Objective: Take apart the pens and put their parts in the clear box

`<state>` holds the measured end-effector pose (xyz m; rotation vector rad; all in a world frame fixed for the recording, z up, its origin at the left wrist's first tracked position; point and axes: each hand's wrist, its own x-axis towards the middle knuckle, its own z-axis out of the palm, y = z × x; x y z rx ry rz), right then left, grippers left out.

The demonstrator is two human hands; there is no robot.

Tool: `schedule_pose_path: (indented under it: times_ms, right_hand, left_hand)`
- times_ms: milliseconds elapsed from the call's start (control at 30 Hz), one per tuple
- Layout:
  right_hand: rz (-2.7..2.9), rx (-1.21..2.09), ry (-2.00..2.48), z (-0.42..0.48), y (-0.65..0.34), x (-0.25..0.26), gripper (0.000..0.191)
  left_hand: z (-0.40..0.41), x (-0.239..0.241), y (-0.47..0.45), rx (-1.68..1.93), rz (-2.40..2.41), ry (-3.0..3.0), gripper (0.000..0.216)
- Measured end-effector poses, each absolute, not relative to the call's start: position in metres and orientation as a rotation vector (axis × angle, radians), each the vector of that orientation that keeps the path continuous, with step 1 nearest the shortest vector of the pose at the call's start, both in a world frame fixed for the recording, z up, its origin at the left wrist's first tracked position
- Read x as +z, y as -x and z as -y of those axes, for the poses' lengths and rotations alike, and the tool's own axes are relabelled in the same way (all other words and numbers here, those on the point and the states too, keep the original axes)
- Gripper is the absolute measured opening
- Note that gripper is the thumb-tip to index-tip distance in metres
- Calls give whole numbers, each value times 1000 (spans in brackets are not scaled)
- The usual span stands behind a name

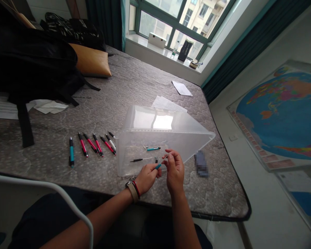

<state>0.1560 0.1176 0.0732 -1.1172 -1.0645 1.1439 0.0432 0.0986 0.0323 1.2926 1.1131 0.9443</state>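
My left hand, with a watch and red band at the wrist, is closed around a small teal pen part. Close beside it, my right hand pinches a thin piece I cannot make out, meeting the teal part at the fingertips. Both hands hover at the front of a clear plastic bin on the grey mattress. Inside the bin lie a teal pen barrel, a thin dark refill and a tiny dark bit.
Left of the bin lies a row of several pens, one teal, the others red or white. A black backpack and tan cushion sit far left. Papers lie farther back. A world map rests on the floor at right.
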Motion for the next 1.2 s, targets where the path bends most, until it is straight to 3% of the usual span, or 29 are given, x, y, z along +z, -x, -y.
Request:
schedule_pose_path:
  times_ms: [1200]
  right_hand:
    - [1045, 1120, 1116, -119, -158, 73, 18]
  left_hand:
    - [-100, 30, -42, 929, -1129, -1314, 20]
